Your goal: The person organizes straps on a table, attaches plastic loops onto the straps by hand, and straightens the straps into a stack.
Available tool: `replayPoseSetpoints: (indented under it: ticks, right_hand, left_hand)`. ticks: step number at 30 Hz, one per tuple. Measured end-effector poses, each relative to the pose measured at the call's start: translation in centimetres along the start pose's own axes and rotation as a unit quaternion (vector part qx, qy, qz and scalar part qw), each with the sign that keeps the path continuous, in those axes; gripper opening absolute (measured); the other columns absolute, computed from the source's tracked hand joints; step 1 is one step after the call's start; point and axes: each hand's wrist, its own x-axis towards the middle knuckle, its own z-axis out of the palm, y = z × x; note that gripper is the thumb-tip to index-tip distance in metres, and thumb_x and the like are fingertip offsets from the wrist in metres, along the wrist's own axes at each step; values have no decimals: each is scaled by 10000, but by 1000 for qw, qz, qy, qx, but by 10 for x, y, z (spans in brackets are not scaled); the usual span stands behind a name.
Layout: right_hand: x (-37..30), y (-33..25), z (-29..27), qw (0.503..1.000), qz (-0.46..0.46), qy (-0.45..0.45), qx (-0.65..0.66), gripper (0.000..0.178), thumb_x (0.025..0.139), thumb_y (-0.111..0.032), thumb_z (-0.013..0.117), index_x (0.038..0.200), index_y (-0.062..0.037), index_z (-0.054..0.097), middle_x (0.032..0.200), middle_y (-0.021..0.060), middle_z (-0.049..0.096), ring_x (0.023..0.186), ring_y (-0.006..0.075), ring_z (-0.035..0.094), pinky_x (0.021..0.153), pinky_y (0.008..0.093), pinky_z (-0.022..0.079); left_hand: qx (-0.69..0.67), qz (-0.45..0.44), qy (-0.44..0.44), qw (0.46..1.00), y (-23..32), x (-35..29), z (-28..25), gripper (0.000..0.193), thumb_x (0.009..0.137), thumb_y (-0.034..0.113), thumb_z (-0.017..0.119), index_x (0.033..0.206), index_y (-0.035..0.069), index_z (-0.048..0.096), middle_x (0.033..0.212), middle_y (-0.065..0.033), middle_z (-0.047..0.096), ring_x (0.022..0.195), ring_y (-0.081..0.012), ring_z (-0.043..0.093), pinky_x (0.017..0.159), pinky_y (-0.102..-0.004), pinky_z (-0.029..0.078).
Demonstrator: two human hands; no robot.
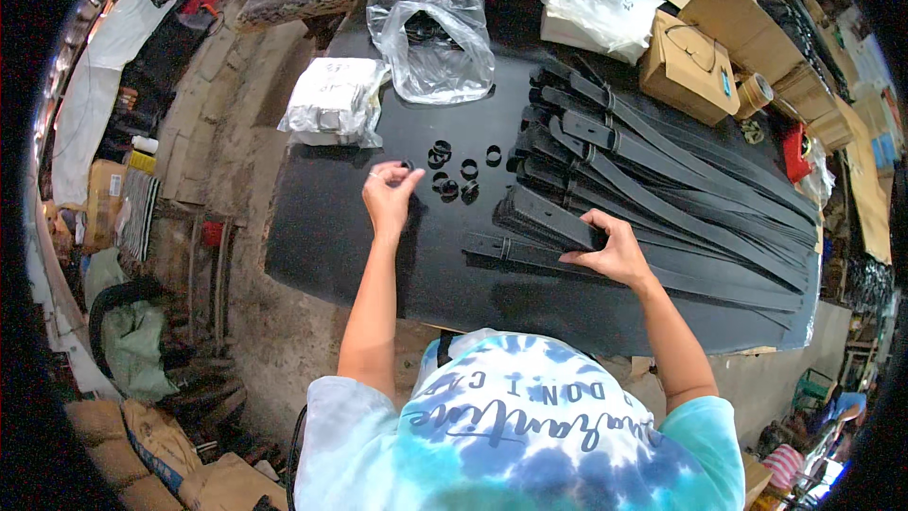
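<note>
My left hand [388, 197] pinches a small black loop [408, 165] between thumb and fingertips, above the left part of the dark table. Just right of it, several more black loops [469, 168] lie scattered on the tabletop. My right hand [613, 251] is closed round a stack of flat black belt straps [544, 218], thumb and fingers on opposite sides. Beside and beyond that stack, many black belt straps [681, 166] lie fanned out to the right in bundles, some with a loop round them. Nearest to me, a strap with a loop [501, 248] lies apart at the bundles' front.
A clear plastic bag [437, 66] with dark pieces inside stands open at the back. Left of it sits a plastic-wrapped white pack [333, 99]. Cardboard boxes [690, 71], a tape roll [755, 93] and another plastic bag [605, 8] line the far right.
</note>
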Motion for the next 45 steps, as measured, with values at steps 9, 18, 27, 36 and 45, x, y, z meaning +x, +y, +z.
replayPoseSetpoints:
  ticks: [9,18,27,36,45]
  right_hand:
    - [0,2,-7,999,-39,-1,24,424,611,-184,859,857,-23,553,770,22,552,729,96,485,665,245,408]
    - [-1,-4,-10,999,-41,13,-27,418,630,-224,829,874,-19,559,772,83,612,738,141,561,704,282,452]
    - [2,-6,-9,999,-11,-31,-5,397,596,-172,832,796,-26,522,719,20,534,701,99,480,660,256,410]
    - [3,-9,-11,1000,-22,-16,-2,382,598,-156,828,800,-24,533,719,23,541,707,88,492,663,249,418]
    - [-7,1,4,999,-26,28,-22,382,631,-155,835,845,-31,545,750,31,579,706,92,534,658,241,437]
  left_hand:
    - [-598,-382,-273,649,44,-89,9,400,868,118,639,1250,68,531,1020,-83,632,746,-73,616,658,-158,558]
    - [-621,-377,-336,599,41,-99,11,306,907,210,603,1148,22,592,945,-49,654,834,-119,640,693,-199,556]
    - [-446,-312,-261,797,75,-102,18,278,878,155,649,1106,-3,629,967,-43,672,847,-110,633,764,-253,534]
    - [-468,-294,-231,801,75,-110,34,376,816,42,694,1175,1,586,992,-54,666,854,-105,634,764,-251,527]
    - [-484,-202,-137,841,57,-84,45,307,924,270,585,1113,29,614,952,-83,673,802,-129,632,721,-259,519]
